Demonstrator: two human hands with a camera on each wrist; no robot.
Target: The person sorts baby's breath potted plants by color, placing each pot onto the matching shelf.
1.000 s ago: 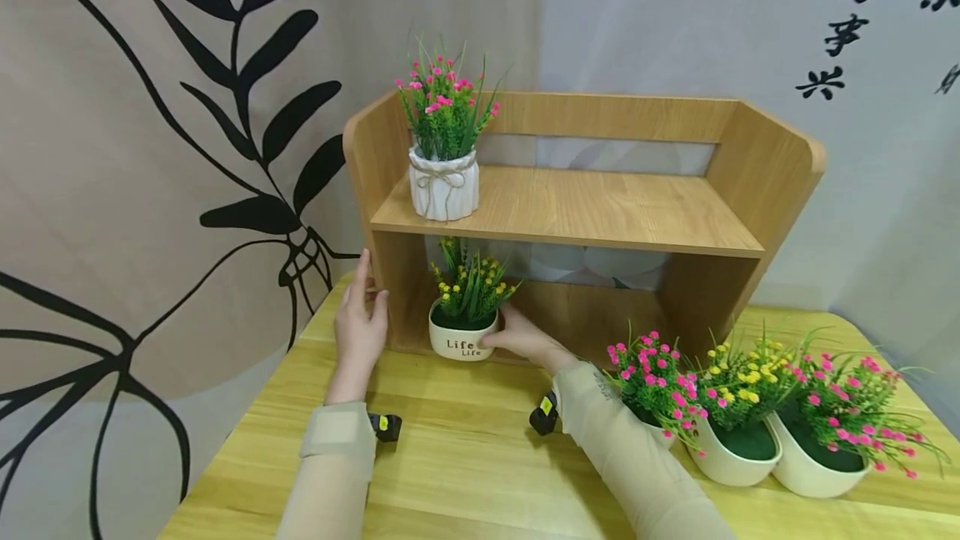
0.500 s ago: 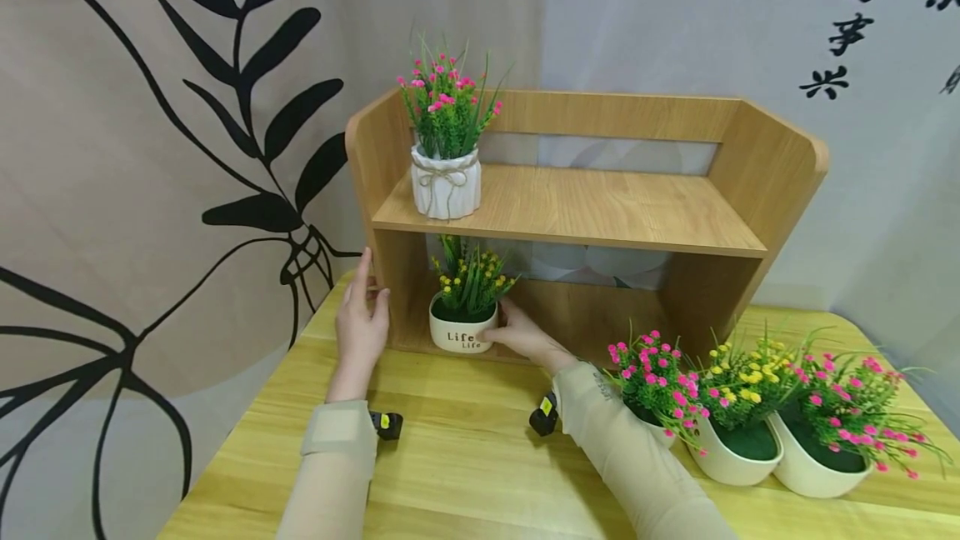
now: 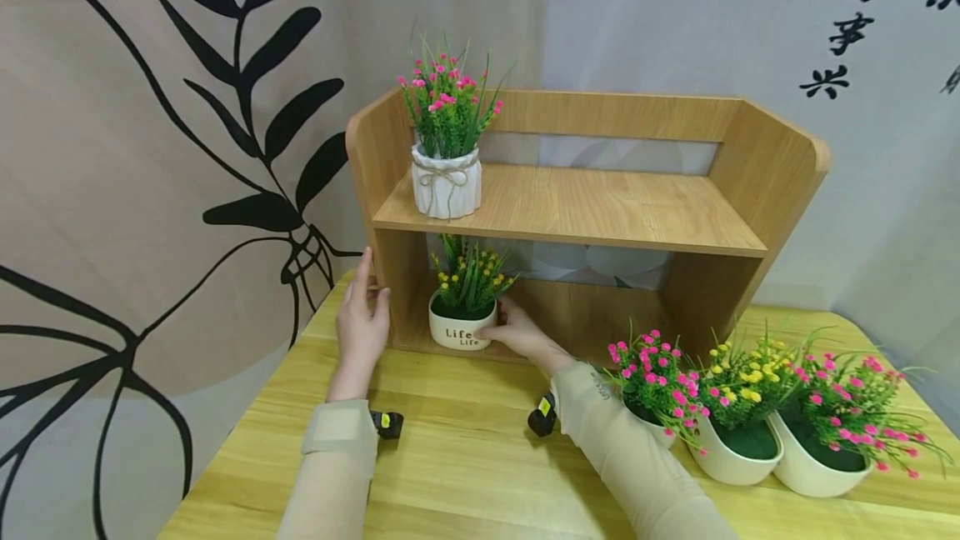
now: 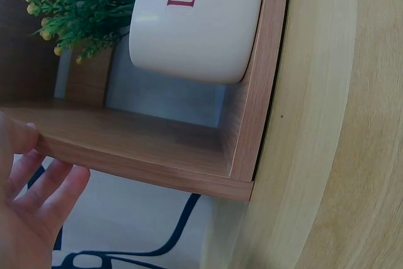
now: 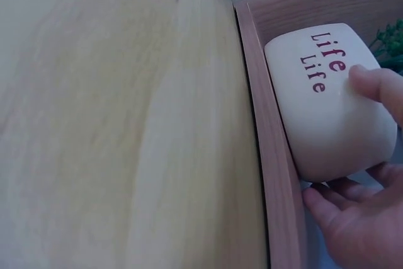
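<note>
An oval cream flowerpot (image 3: 459,335) lettered "Life Life" stands upright on the lower level of a wooden desktop shelf (image 3: 570,242), with yellow-flowered greenery in it. My right hand (image 3: 527,333) grips its right end. In the right wrist view the thumb (image 5: 371,83) presses the lettered front, and the other fingers (image 5: 327,209) reach round the end near the base. At the shelf's left side panel is my left hand (image 3: 362,327). In the left wrist view its thumb (image 4: 22,135) lies over the panel's front edge, with fingers against the outer side.
A white pot (image 3: 446,183) tied with twine, with pink flowers, stands on the upper level at left. Three more cream flowerpots (image 3: 738,461) stand together on the wooden table (image 3: 465,448) at right, close to my right forearm. A patterned curtain hangs behind.
The cream flowerpot in my right hand has shifted slightly back into the shelf, its front now further behind the shelf's edge. My left hand has stayed at the side panel.
</note>
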